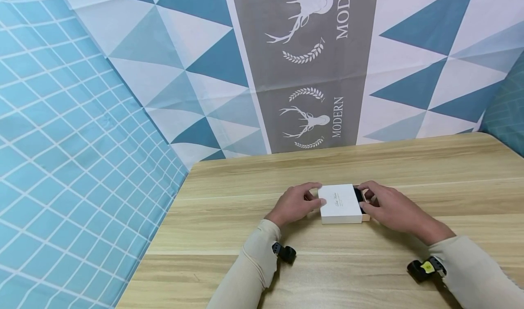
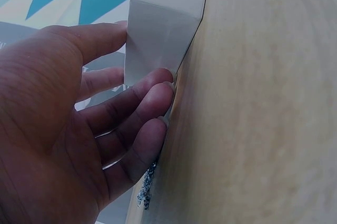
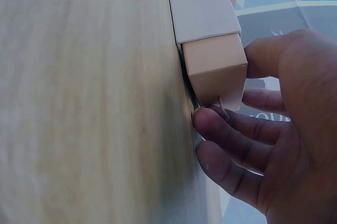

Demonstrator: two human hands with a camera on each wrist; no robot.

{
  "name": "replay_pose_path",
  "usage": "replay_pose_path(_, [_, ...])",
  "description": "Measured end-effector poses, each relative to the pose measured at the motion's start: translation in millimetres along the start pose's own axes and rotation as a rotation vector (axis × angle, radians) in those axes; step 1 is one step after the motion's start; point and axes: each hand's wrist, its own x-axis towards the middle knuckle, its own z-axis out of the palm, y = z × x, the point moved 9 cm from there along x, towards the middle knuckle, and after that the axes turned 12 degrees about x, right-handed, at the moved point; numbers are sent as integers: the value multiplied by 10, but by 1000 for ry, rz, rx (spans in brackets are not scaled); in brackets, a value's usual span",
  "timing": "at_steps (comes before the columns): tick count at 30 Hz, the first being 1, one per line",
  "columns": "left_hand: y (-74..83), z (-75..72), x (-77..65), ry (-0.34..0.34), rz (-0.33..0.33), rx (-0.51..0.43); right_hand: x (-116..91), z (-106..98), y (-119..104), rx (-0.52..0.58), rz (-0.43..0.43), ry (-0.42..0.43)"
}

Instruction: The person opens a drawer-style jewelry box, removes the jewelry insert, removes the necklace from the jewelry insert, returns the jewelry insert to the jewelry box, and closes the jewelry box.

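A flat white box sleeve [image 1: 338,204] with small dark script on top lies on the wooden table. Its tan inner drawer [image 3: 216,56] sticks a short way out of the right end, with something black [image 1: 359,199] inside. My left hand [image 1: 291,205] grips the sleeve's left end between thumb and fingers. At the other end, my right hand [image 1: 395,208] holds the drawer, thumb on the near side and fingers at the far side. A small ribbon loop [image 3: 223,109] hangs from the drawer's end face, by the right fingers. What the black content is cannot be made out.
The wood-grain table [image 1: 229,236] extends around the box on all sides. Behind it hangs a patterned cloth [image 1: 311,72] with deer heads and triangles. A blue gridded cloth [image 1: 73,140] borders the left side. Each wrist wears a small black camera [image 1: 286,253].
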Motion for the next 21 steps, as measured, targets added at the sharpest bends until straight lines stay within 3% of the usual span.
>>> replay_pose_path(21, [1,2,1,-1,1,-8,-18,6,-58,30,-59,-1])
